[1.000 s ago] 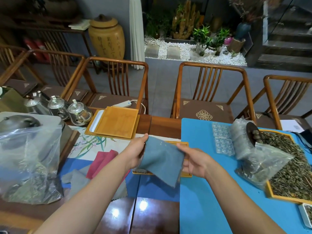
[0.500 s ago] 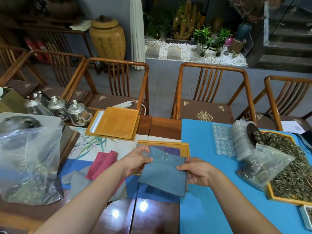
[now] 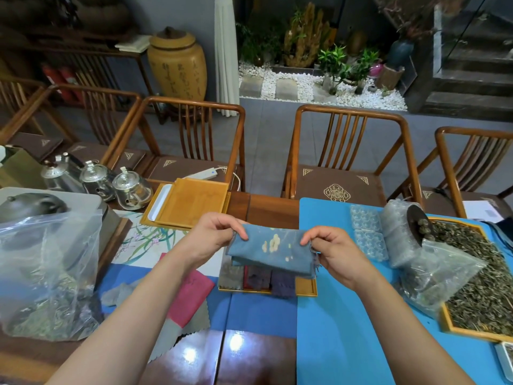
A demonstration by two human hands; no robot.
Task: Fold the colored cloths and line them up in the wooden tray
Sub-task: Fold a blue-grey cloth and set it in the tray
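A blue cloth (image 3: 273,252) with pale cloud marks hangs folded in the air over the wooden tray (image 3: 305,287). My left hand (image 3: 216,234) pinches its upper left corner and my right hand (image 3: 330,251) pinches its upper right corner. Under it, three folded cloths lie side by side in the tray: a grey one (image 3: 230,276), a dark red one (image 3: 256,277) and a purple one (image 3: 283,283). The tray's right end is bare wood. To the left, a pink cloth (image 3: 191,295) and a grey cloth (image 3: 177,334) lie unfolded on the table.
A second wooden tray (image 3: 194,201) sits behind. Glass teapots (image 3: 130,190) stand at the far left, with a big plastic bag (image 3: 47,273) in front of them. On the blue mat (image 3: 333,329), plastic bags (image 3: 433,273) and a tray of dried leaves (image 3: 485,284) fill the right.
The blue cloth has been folded over once more and lifted above the tray. Both hands rose and now pinch its top corners, with the cloud pattern facing up.
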